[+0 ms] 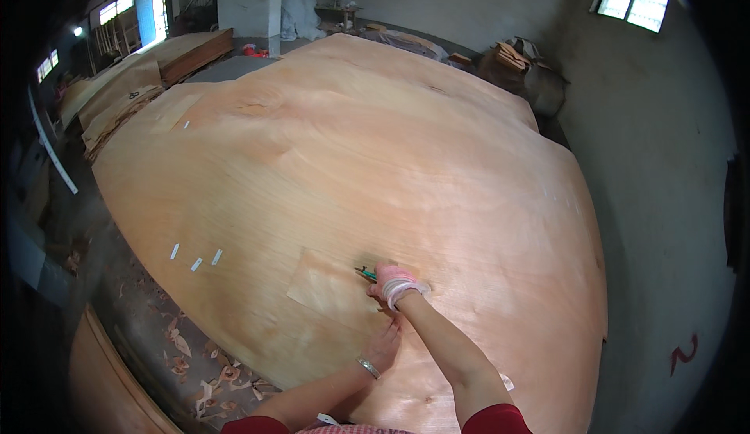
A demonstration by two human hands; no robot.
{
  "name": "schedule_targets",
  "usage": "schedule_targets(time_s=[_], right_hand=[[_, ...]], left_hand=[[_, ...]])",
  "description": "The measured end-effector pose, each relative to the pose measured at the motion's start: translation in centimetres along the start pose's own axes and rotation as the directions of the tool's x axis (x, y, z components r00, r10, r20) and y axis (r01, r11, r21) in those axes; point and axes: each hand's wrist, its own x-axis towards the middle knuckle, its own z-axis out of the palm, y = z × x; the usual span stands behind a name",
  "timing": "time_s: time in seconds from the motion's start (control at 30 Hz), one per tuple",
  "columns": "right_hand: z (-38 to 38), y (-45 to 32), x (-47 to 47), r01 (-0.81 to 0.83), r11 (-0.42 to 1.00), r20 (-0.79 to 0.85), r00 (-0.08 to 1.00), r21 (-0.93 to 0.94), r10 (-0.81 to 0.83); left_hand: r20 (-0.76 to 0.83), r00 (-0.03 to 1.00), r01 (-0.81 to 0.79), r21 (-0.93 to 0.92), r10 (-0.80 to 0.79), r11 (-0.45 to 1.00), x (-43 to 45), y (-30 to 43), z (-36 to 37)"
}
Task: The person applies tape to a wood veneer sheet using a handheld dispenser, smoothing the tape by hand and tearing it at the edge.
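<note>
A wide sheet of wood veneer point(351, 182) spreads out before me, with swirling grain. My right hand point(394, 283), in a pink-and-white glove, is closed around a small green-handled tool point(367, 273) with a dark tip. The tip points left, close to the veneer; the rest is hidden in the grip. Nearer my body, my bare left hand point(384, 345) rests on the sheet just below the glove, a metal bracelet on its wrist. Its fingertips are partly hidden. Left of the hands lies a thin rectangular veneer piece point(321, 284), flat on the sheet.
Several short white strips point(196, 264) sit on the veneer at left. Torn veneer scraps point(220, 375) litter the floor past its left edge. Veneer stacks point(196, 56), one bearing scissors point(134, 95), stand at the back left. A grey wall point(650, 199) runs along the right.
</note>
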Motion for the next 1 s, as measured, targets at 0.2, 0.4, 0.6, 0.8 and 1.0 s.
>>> schedule_targets(time_s=[0.2,0.4,0.6,0.8,1.0], right_hand=[[-1.0,-2.6,-0.9,0.142,0.989,0.153,0.977,0.040,-0.147],[-2.2,-5.9,2.4,0.075,0.696,0.135,0.961,0.714,-0.242],[-11.7,-13.1,5.2,0.258,0.284,-0.248,0.966,0.923,-0.073],[-10.9,-6.7,-0.1,0.273,0.527,-0.321,0.947,0.805,0.001],[-11.4,6.1,1.5,-0.161,0.933,-0.535,0.782,0.321,0.319]], left_hand=[[0.286,0.943,0.125,0.164,-0.169,0.978,2.0,0.9,-2.4],[0.489,0.840,0.208,0.108,-0.235,0.972,5.6,2.3,-4.0],[0.113,0.981,0.181,-0.285,-0.155,0.941,2.1,-1.3,6.2],[0.097,0.980,0.154,0.178,-0.173,0.972,2.7,1.1,0.6],[0.237,0.954,0.134,0.207,-0.183,0.969,3.4,1.3,-0.9]])
